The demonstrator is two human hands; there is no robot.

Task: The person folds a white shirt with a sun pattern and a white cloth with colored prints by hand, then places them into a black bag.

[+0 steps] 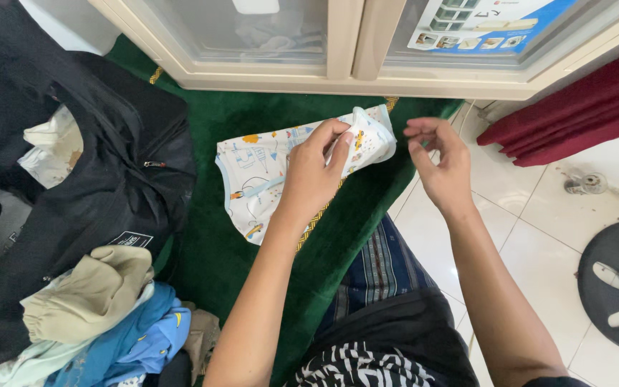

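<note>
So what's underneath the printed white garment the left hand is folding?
The printed white garment lies on a dark green rug with a yellow-patterned edge. The left hand pinches its folded end; the right hand hovers apart. Anything between garment and rug is covered.

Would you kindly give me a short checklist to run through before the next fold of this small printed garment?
1. Left hand grips the printed garment: ok, fingers pinch its folded end.
2. Right hand free: ok, it hovers beside the garment, holding nothing.
3. Garment lies flat on the green mat: ok at the near end; the far end is bunched.
4. Clothes pile apart from the garment: ok.
5. Underside of the garment smooth: cannot tell.
</note>
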